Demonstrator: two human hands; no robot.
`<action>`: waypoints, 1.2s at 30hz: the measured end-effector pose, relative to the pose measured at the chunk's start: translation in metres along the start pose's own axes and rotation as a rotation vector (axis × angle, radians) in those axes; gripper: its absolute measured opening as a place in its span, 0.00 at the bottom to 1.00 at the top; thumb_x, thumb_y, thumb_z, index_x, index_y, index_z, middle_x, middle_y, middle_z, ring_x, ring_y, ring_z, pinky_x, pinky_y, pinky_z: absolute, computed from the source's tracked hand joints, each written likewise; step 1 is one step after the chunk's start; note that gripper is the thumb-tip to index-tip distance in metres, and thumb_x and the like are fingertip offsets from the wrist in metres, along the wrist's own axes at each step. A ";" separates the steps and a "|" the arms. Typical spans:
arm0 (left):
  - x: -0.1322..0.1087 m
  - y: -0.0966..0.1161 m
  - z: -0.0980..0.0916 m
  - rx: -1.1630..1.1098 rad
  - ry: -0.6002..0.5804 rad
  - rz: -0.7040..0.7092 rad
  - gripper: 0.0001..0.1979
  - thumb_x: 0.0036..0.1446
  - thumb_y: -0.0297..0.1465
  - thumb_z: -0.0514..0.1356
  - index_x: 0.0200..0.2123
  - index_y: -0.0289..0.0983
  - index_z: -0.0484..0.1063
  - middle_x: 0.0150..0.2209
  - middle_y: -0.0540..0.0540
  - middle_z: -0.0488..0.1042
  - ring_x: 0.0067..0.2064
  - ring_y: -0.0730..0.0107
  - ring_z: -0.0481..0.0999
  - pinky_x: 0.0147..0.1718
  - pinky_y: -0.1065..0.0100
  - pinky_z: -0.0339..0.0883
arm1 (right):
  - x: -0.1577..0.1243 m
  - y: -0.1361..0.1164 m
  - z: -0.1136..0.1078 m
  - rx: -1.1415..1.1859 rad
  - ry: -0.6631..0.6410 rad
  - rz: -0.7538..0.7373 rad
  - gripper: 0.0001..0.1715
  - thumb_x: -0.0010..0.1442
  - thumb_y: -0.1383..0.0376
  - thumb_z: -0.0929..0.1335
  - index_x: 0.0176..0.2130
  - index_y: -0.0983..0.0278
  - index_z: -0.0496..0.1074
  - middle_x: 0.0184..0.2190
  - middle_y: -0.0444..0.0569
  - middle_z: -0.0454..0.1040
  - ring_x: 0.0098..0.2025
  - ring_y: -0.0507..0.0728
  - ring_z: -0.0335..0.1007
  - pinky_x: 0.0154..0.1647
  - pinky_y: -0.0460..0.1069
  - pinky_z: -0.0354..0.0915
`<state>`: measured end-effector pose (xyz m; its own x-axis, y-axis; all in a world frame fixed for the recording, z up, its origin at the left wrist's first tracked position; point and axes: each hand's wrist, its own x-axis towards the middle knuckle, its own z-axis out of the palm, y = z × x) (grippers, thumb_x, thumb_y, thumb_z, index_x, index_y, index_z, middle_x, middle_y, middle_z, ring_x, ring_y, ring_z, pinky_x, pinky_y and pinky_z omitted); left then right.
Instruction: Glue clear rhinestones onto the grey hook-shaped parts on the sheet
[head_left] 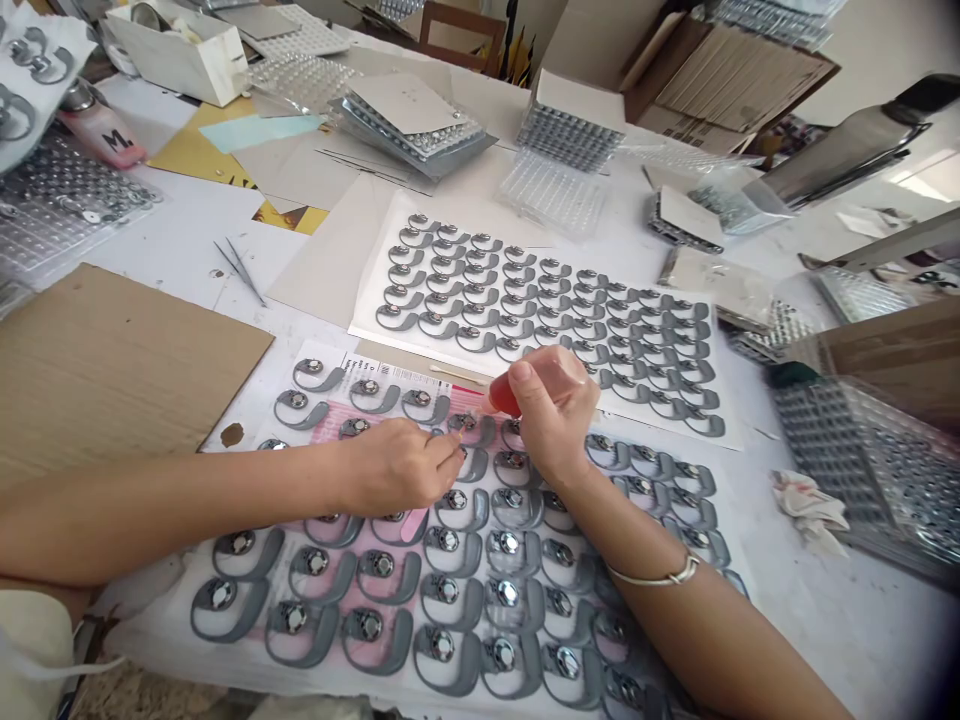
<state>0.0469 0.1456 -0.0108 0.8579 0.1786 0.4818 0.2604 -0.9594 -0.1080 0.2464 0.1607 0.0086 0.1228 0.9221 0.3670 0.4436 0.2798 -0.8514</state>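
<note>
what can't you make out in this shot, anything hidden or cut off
1. Head view: the red object is mostly hidden inside the right hand; only one end shows.
2. Head view: whether the left hand pinches a grey piece or only touches it; its own fingers cover the contact.
3. Head view: the print on the label strip is too small to read.

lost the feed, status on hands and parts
Left hand touching grey curved piece with metal stud. Right hand holding small red bottle beside it. Nothing blocking.
</note>
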 end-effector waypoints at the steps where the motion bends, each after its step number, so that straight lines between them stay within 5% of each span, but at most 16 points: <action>1: 0.000 0.000 0.000 0.003 -0.008 0.001 0.09 0.58 0.19 0.53 0.37 0.27 0.74 0.39 0.33 0.78 0.24 0.68 0.77 0.20 0.67 0.75 | 0.000 0.000 0.000 -0.008 0.004 -0.013 0.20 0.59 0.51 0.68 0.23 0.61 0.66 0.18 0.43 0.69 0.22 0.52 0.62 0.27 0.49 0.59; 36: 0.000 0.000 0.001 -0.008 0.010 -0.031 0.09 0.59 0.19 0.53 0.36 0.27 0.74 0.34 0.38 0.78 0.23 0.69 0.75 0.19 0.69 0.73 | -0.008 0.007 0.003 -0.044 0.012 -0.083 0.16 0.60 0.56 0.68 0.25 0.61 0.67 0.23 0.46 0.69 0.27 0.55 0.65 0.32 0.52 0.63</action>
<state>0.0473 0.1456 -0.0116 0.8450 0.2063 0.4934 0.2836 -0.9551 -0.0862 0.2460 0.1561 -0.0009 0.0950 0.8929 0.4402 0.4908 0.3427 -0.8011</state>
